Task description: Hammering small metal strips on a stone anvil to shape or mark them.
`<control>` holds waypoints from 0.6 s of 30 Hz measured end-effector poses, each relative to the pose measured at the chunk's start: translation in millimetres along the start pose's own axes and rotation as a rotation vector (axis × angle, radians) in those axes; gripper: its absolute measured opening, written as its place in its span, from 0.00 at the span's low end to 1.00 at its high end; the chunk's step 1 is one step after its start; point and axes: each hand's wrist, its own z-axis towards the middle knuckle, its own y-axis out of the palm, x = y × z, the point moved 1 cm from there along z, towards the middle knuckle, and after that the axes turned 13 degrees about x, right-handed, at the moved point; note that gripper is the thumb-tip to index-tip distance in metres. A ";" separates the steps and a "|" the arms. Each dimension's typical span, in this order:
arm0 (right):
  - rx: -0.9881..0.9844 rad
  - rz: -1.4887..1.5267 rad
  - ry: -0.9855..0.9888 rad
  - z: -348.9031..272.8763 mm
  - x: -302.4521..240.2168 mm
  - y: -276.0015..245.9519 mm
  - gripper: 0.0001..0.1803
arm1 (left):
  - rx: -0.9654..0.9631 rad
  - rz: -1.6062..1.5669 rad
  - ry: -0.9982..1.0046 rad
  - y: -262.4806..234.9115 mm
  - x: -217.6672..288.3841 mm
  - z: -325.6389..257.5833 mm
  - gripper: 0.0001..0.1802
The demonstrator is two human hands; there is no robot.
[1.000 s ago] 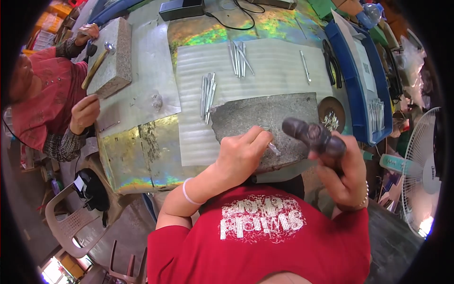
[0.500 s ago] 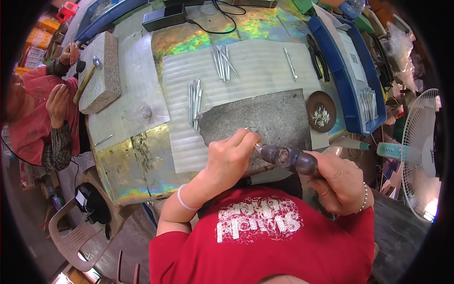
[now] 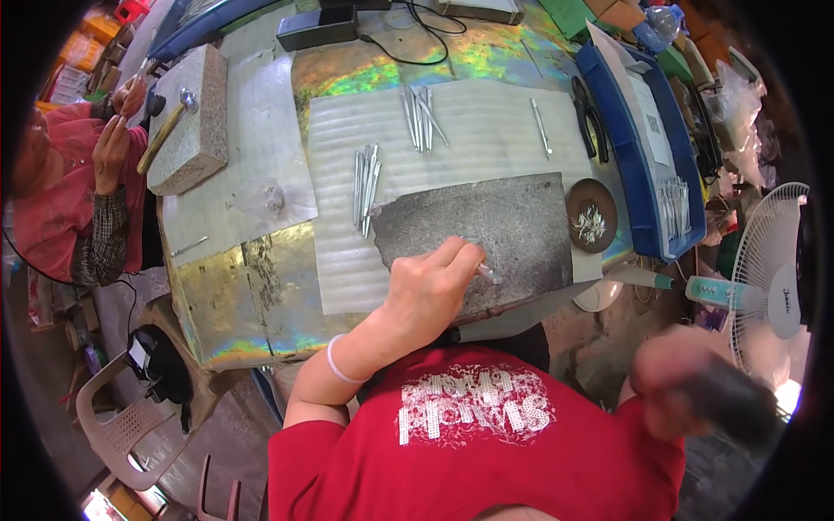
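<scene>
My left hand point(image 3: 434, 282) is closed over the dark stone slab point(image 3: 512, 217). It pinches a short metal rod whose bright, flared end point(image 3: 489, 274) sticks out to the right of the fingers; the other end is hidden under them. Off to the right, beside the red shirt, my right hand point(image 3: 669, 378) is smeared by motion. It is closed around a dark round-headed hammer point(image 3: 730, 399), also blurred and well away from the rod. Two bundles of thin metal rods, one near point(image 3: 366, 187) and one farther point(image 3: 421, 117), lie on the white foam sheet point(image 3: 347, 286) behind the slab.
Right of the slab stands a brown dish point(image 3: 580, 195) of small metal pieces. Black-handled pliers point(image 3: 591, 122) lie beside a blue tray point(image 3: 625, 174). A fan point(image 3: 773, 295) stands at far right. Leftward, another person point(image 3: 78, 191) works near a stone block point(image 3: 195, 122) with a hammer on it.
My right hand has swung the hammer away from the rod, out to the right and toward me. My left hand keeps its hold on the slab. The view has shifted slightly.
</scene>
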 end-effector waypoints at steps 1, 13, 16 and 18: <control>0.389 0.366 0.053 -12.2 -6.4 -2.0 0.13 | 0.004 0.002 -0.003 -1.1 2.5 -0.9 0.10; -0.216 -0.122 -0.023 9.2 -20.3 -11.9 0.22 | -0.007 0.034 0.024 -2.8 4.4 0.3 0.08; -0.606 -0.344 -0.128 37.0 16.1 29.5 0.30 | -0.003 0.038 -0.017 -3.0 -2.0 -8.7 0.08; -0.517 -0.362 -0.092 35.5 10.1 17.5 0.30 | -0.066 0.075 -0.011 -7.2 -1.2 -0.6 0.08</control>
